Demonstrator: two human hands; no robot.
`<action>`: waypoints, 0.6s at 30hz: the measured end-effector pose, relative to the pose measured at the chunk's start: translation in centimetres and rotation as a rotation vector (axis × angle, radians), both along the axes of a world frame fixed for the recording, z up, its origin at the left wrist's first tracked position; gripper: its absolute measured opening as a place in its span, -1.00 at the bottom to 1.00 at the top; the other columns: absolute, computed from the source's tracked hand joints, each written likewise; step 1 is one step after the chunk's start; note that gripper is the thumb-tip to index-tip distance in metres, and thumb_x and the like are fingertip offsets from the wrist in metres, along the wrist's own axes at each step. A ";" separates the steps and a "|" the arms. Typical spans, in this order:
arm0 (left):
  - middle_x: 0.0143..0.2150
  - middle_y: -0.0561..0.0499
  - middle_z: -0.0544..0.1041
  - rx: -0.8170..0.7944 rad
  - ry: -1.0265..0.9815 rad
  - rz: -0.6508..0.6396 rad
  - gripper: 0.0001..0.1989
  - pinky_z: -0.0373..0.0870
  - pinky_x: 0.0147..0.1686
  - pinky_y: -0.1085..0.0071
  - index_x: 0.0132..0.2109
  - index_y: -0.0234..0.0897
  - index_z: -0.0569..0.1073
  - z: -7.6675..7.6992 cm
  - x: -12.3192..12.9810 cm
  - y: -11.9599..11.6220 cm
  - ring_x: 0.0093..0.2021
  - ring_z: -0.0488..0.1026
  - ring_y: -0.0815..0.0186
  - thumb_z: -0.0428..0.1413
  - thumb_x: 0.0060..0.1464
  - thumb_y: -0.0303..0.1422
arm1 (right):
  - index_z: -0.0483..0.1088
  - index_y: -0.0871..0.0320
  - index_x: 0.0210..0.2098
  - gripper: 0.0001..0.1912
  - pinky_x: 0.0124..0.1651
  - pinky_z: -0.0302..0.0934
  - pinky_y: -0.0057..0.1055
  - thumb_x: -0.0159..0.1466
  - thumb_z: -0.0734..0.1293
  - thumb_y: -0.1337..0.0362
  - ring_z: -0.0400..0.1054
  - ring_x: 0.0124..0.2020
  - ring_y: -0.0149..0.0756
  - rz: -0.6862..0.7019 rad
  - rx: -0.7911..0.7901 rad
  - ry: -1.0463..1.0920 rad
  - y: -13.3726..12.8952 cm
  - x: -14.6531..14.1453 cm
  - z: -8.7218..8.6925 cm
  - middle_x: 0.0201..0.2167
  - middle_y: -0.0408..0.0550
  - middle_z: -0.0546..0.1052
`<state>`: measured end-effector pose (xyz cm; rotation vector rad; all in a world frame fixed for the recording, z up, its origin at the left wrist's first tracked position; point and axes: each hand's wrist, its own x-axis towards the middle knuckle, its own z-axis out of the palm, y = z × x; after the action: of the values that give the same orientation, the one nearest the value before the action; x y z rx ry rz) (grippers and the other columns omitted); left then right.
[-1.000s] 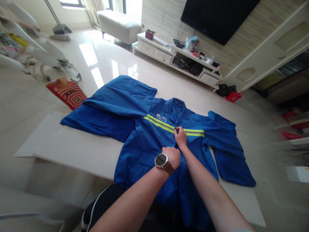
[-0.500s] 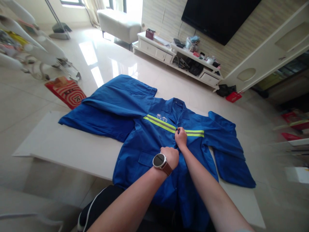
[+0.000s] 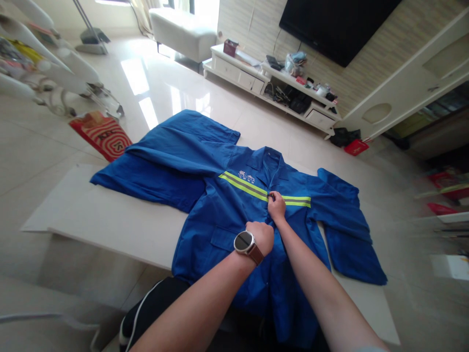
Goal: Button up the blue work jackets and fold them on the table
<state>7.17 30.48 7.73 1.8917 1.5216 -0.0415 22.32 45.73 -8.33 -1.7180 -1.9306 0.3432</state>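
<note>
Both hands, left [image 3: 261, 238] and right [image 3: 276, 205], are curled narrow, pinching the front edge of the creased blue cloth jacket [image 3: 234, 210], which lies beneath them across the smooth, flat, pale bench [image 3: 120, 225].

Home living room: wall TV [image 3: 339, 27], TV cabinet [image 3: 271, 85], upholstered bench [image 3: 184, 34].
</note>
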 end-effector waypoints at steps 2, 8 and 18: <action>0.01 -0.30 0.64 -0.015 -0.003 0.005 -0.61 0.52 0.02 0.16 0.03 -0.36 0.61 0.1 0.0 0.0 0.07 0.60 0.03 -0.08 0.29 -0.54 | 0.50 0.15 -0.16 -0.71 -0.05 0.25 -0.30 0.28 0.19 0.24 0.40 -0.16 -0.12 -0.027 0.001 0.009 0.1 0.0 0.0 -0.15 0.07 0.57; 0.03 -0.31 0.64 -0.061 0.004 0.020 -0.62 0.54 0.02 0.13 0.05 -0.38 0.62 -0.2 0.2 0.1 0.08 0.60 0.02 -0.05 0.27 -0.53 | 0.52 0.15 -0.17 -0.71 -0.07 0.25 -0.33 0.26 0.21 0.23 0.40 -0.17 -0.14 -0.059 -0.022 0.052 0.3 0.0 -0.1 -0.14 0.07 0.58; 0.04 -0.37 0.63 -0.124 0.045 -0.008 -0.63 0.52 -0.02 0.04 0.06 -0.38 0.62 -4.6 3.3 0.8 0.08 0.58 -0.07 0.00 0.23 -0.54 | 0.59 0.20 -0.26 -0.66 -0.32 0.22 -0.38 0.07 0.39 0.10 0.36 -0.44 -0.22 -0.177 -0.149 0.212 3.0 1.4 0.1 -0.47 -0.07 0.55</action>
<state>10.45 31.29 3.08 1.8094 1.5058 -0.1787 23.75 48.69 -8.26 -1.8501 -1.6249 0.5898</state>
